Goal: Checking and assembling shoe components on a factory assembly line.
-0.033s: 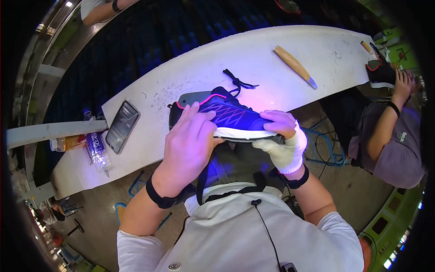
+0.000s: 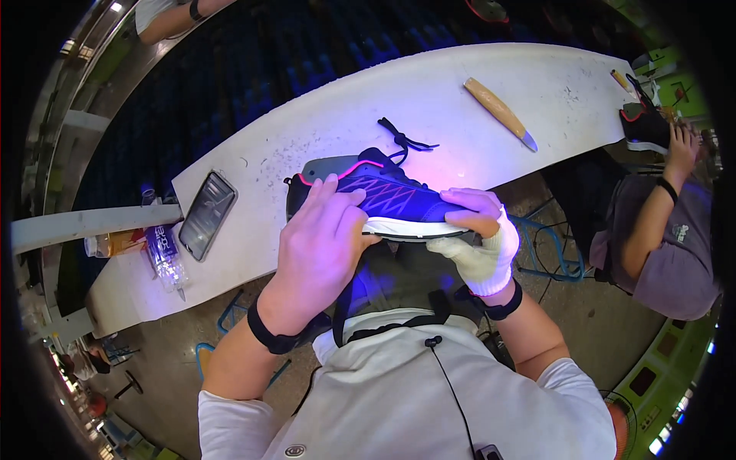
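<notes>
White table [image 2: 429,84], shoe [image 2: 395,203] over its near edge.
Long axis running left to right, the shoe spans both hands: left hand [image 2: 320,238] grasps its side toward the heel, half-gloved right hand [image 2: 489,239] grips the toe. Phone [image 2: 208,215] and bottle [image 2: 163,257] lie left, knife [image 2: 500,113] beyond to the right, none in between.
</notes>
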The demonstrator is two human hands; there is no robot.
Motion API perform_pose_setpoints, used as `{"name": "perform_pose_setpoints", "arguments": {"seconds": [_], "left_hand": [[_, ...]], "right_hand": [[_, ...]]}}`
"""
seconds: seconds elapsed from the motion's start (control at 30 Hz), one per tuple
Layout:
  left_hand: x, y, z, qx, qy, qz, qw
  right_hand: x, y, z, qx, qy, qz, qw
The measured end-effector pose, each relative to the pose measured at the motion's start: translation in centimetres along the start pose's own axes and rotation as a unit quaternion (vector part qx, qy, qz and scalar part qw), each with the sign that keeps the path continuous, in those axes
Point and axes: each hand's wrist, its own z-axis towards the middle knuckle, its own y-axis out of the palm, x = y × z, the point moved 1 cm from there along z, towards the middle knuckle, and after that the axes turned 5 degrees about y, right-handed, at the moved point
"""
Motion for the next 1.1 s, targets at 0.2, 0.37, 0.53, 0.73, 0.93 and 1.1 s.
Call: {"name": "perform_pose_setpoints", "arguments": {"seconds": [0.2, 0.37, 0.53, 0.73, 0.93, 1.1], "left_hand": [[-0.4, 0.0, 0.1, -0.03, -0.016, -0.012, 0.999], [-3.5, -1.4, -2.2, 0.032, -0.071, -0.176, 0.981], [-6.2, -7.5, -3.3, 0.043, -0.151, -0.332, 0.93], [0.2, -11.3, 1.5, 0.133, 0.039, -0.061, 0.988], [2.9, -10.3, 4.2, 0.028, -0.133, -0.151, 0.979], [2.3, -11.4, 4.9, -0.041, -0.148, -0.121, 0.981]], "right_hand": [[-0.5, -0.7, 0.2, -0.046, -0.011, -0.068, 0.997], [1.0, -1.5, 3.0, -0.144, 0.004, -0.119, 0.982], [3.7, 1.6, 6.4, -0.114, 0.371, 0.163, 0.907], [-2.6, 4.4, 9.0, -0.114, 0.119, 0.279, 0.946], [-7.9, 0.7, 13.5, -0.196, -0.023, 0.287, 0.937], [-8.0, 2.6, 14.0, -0.186, -0.013, 0.391, 0.901]]}}
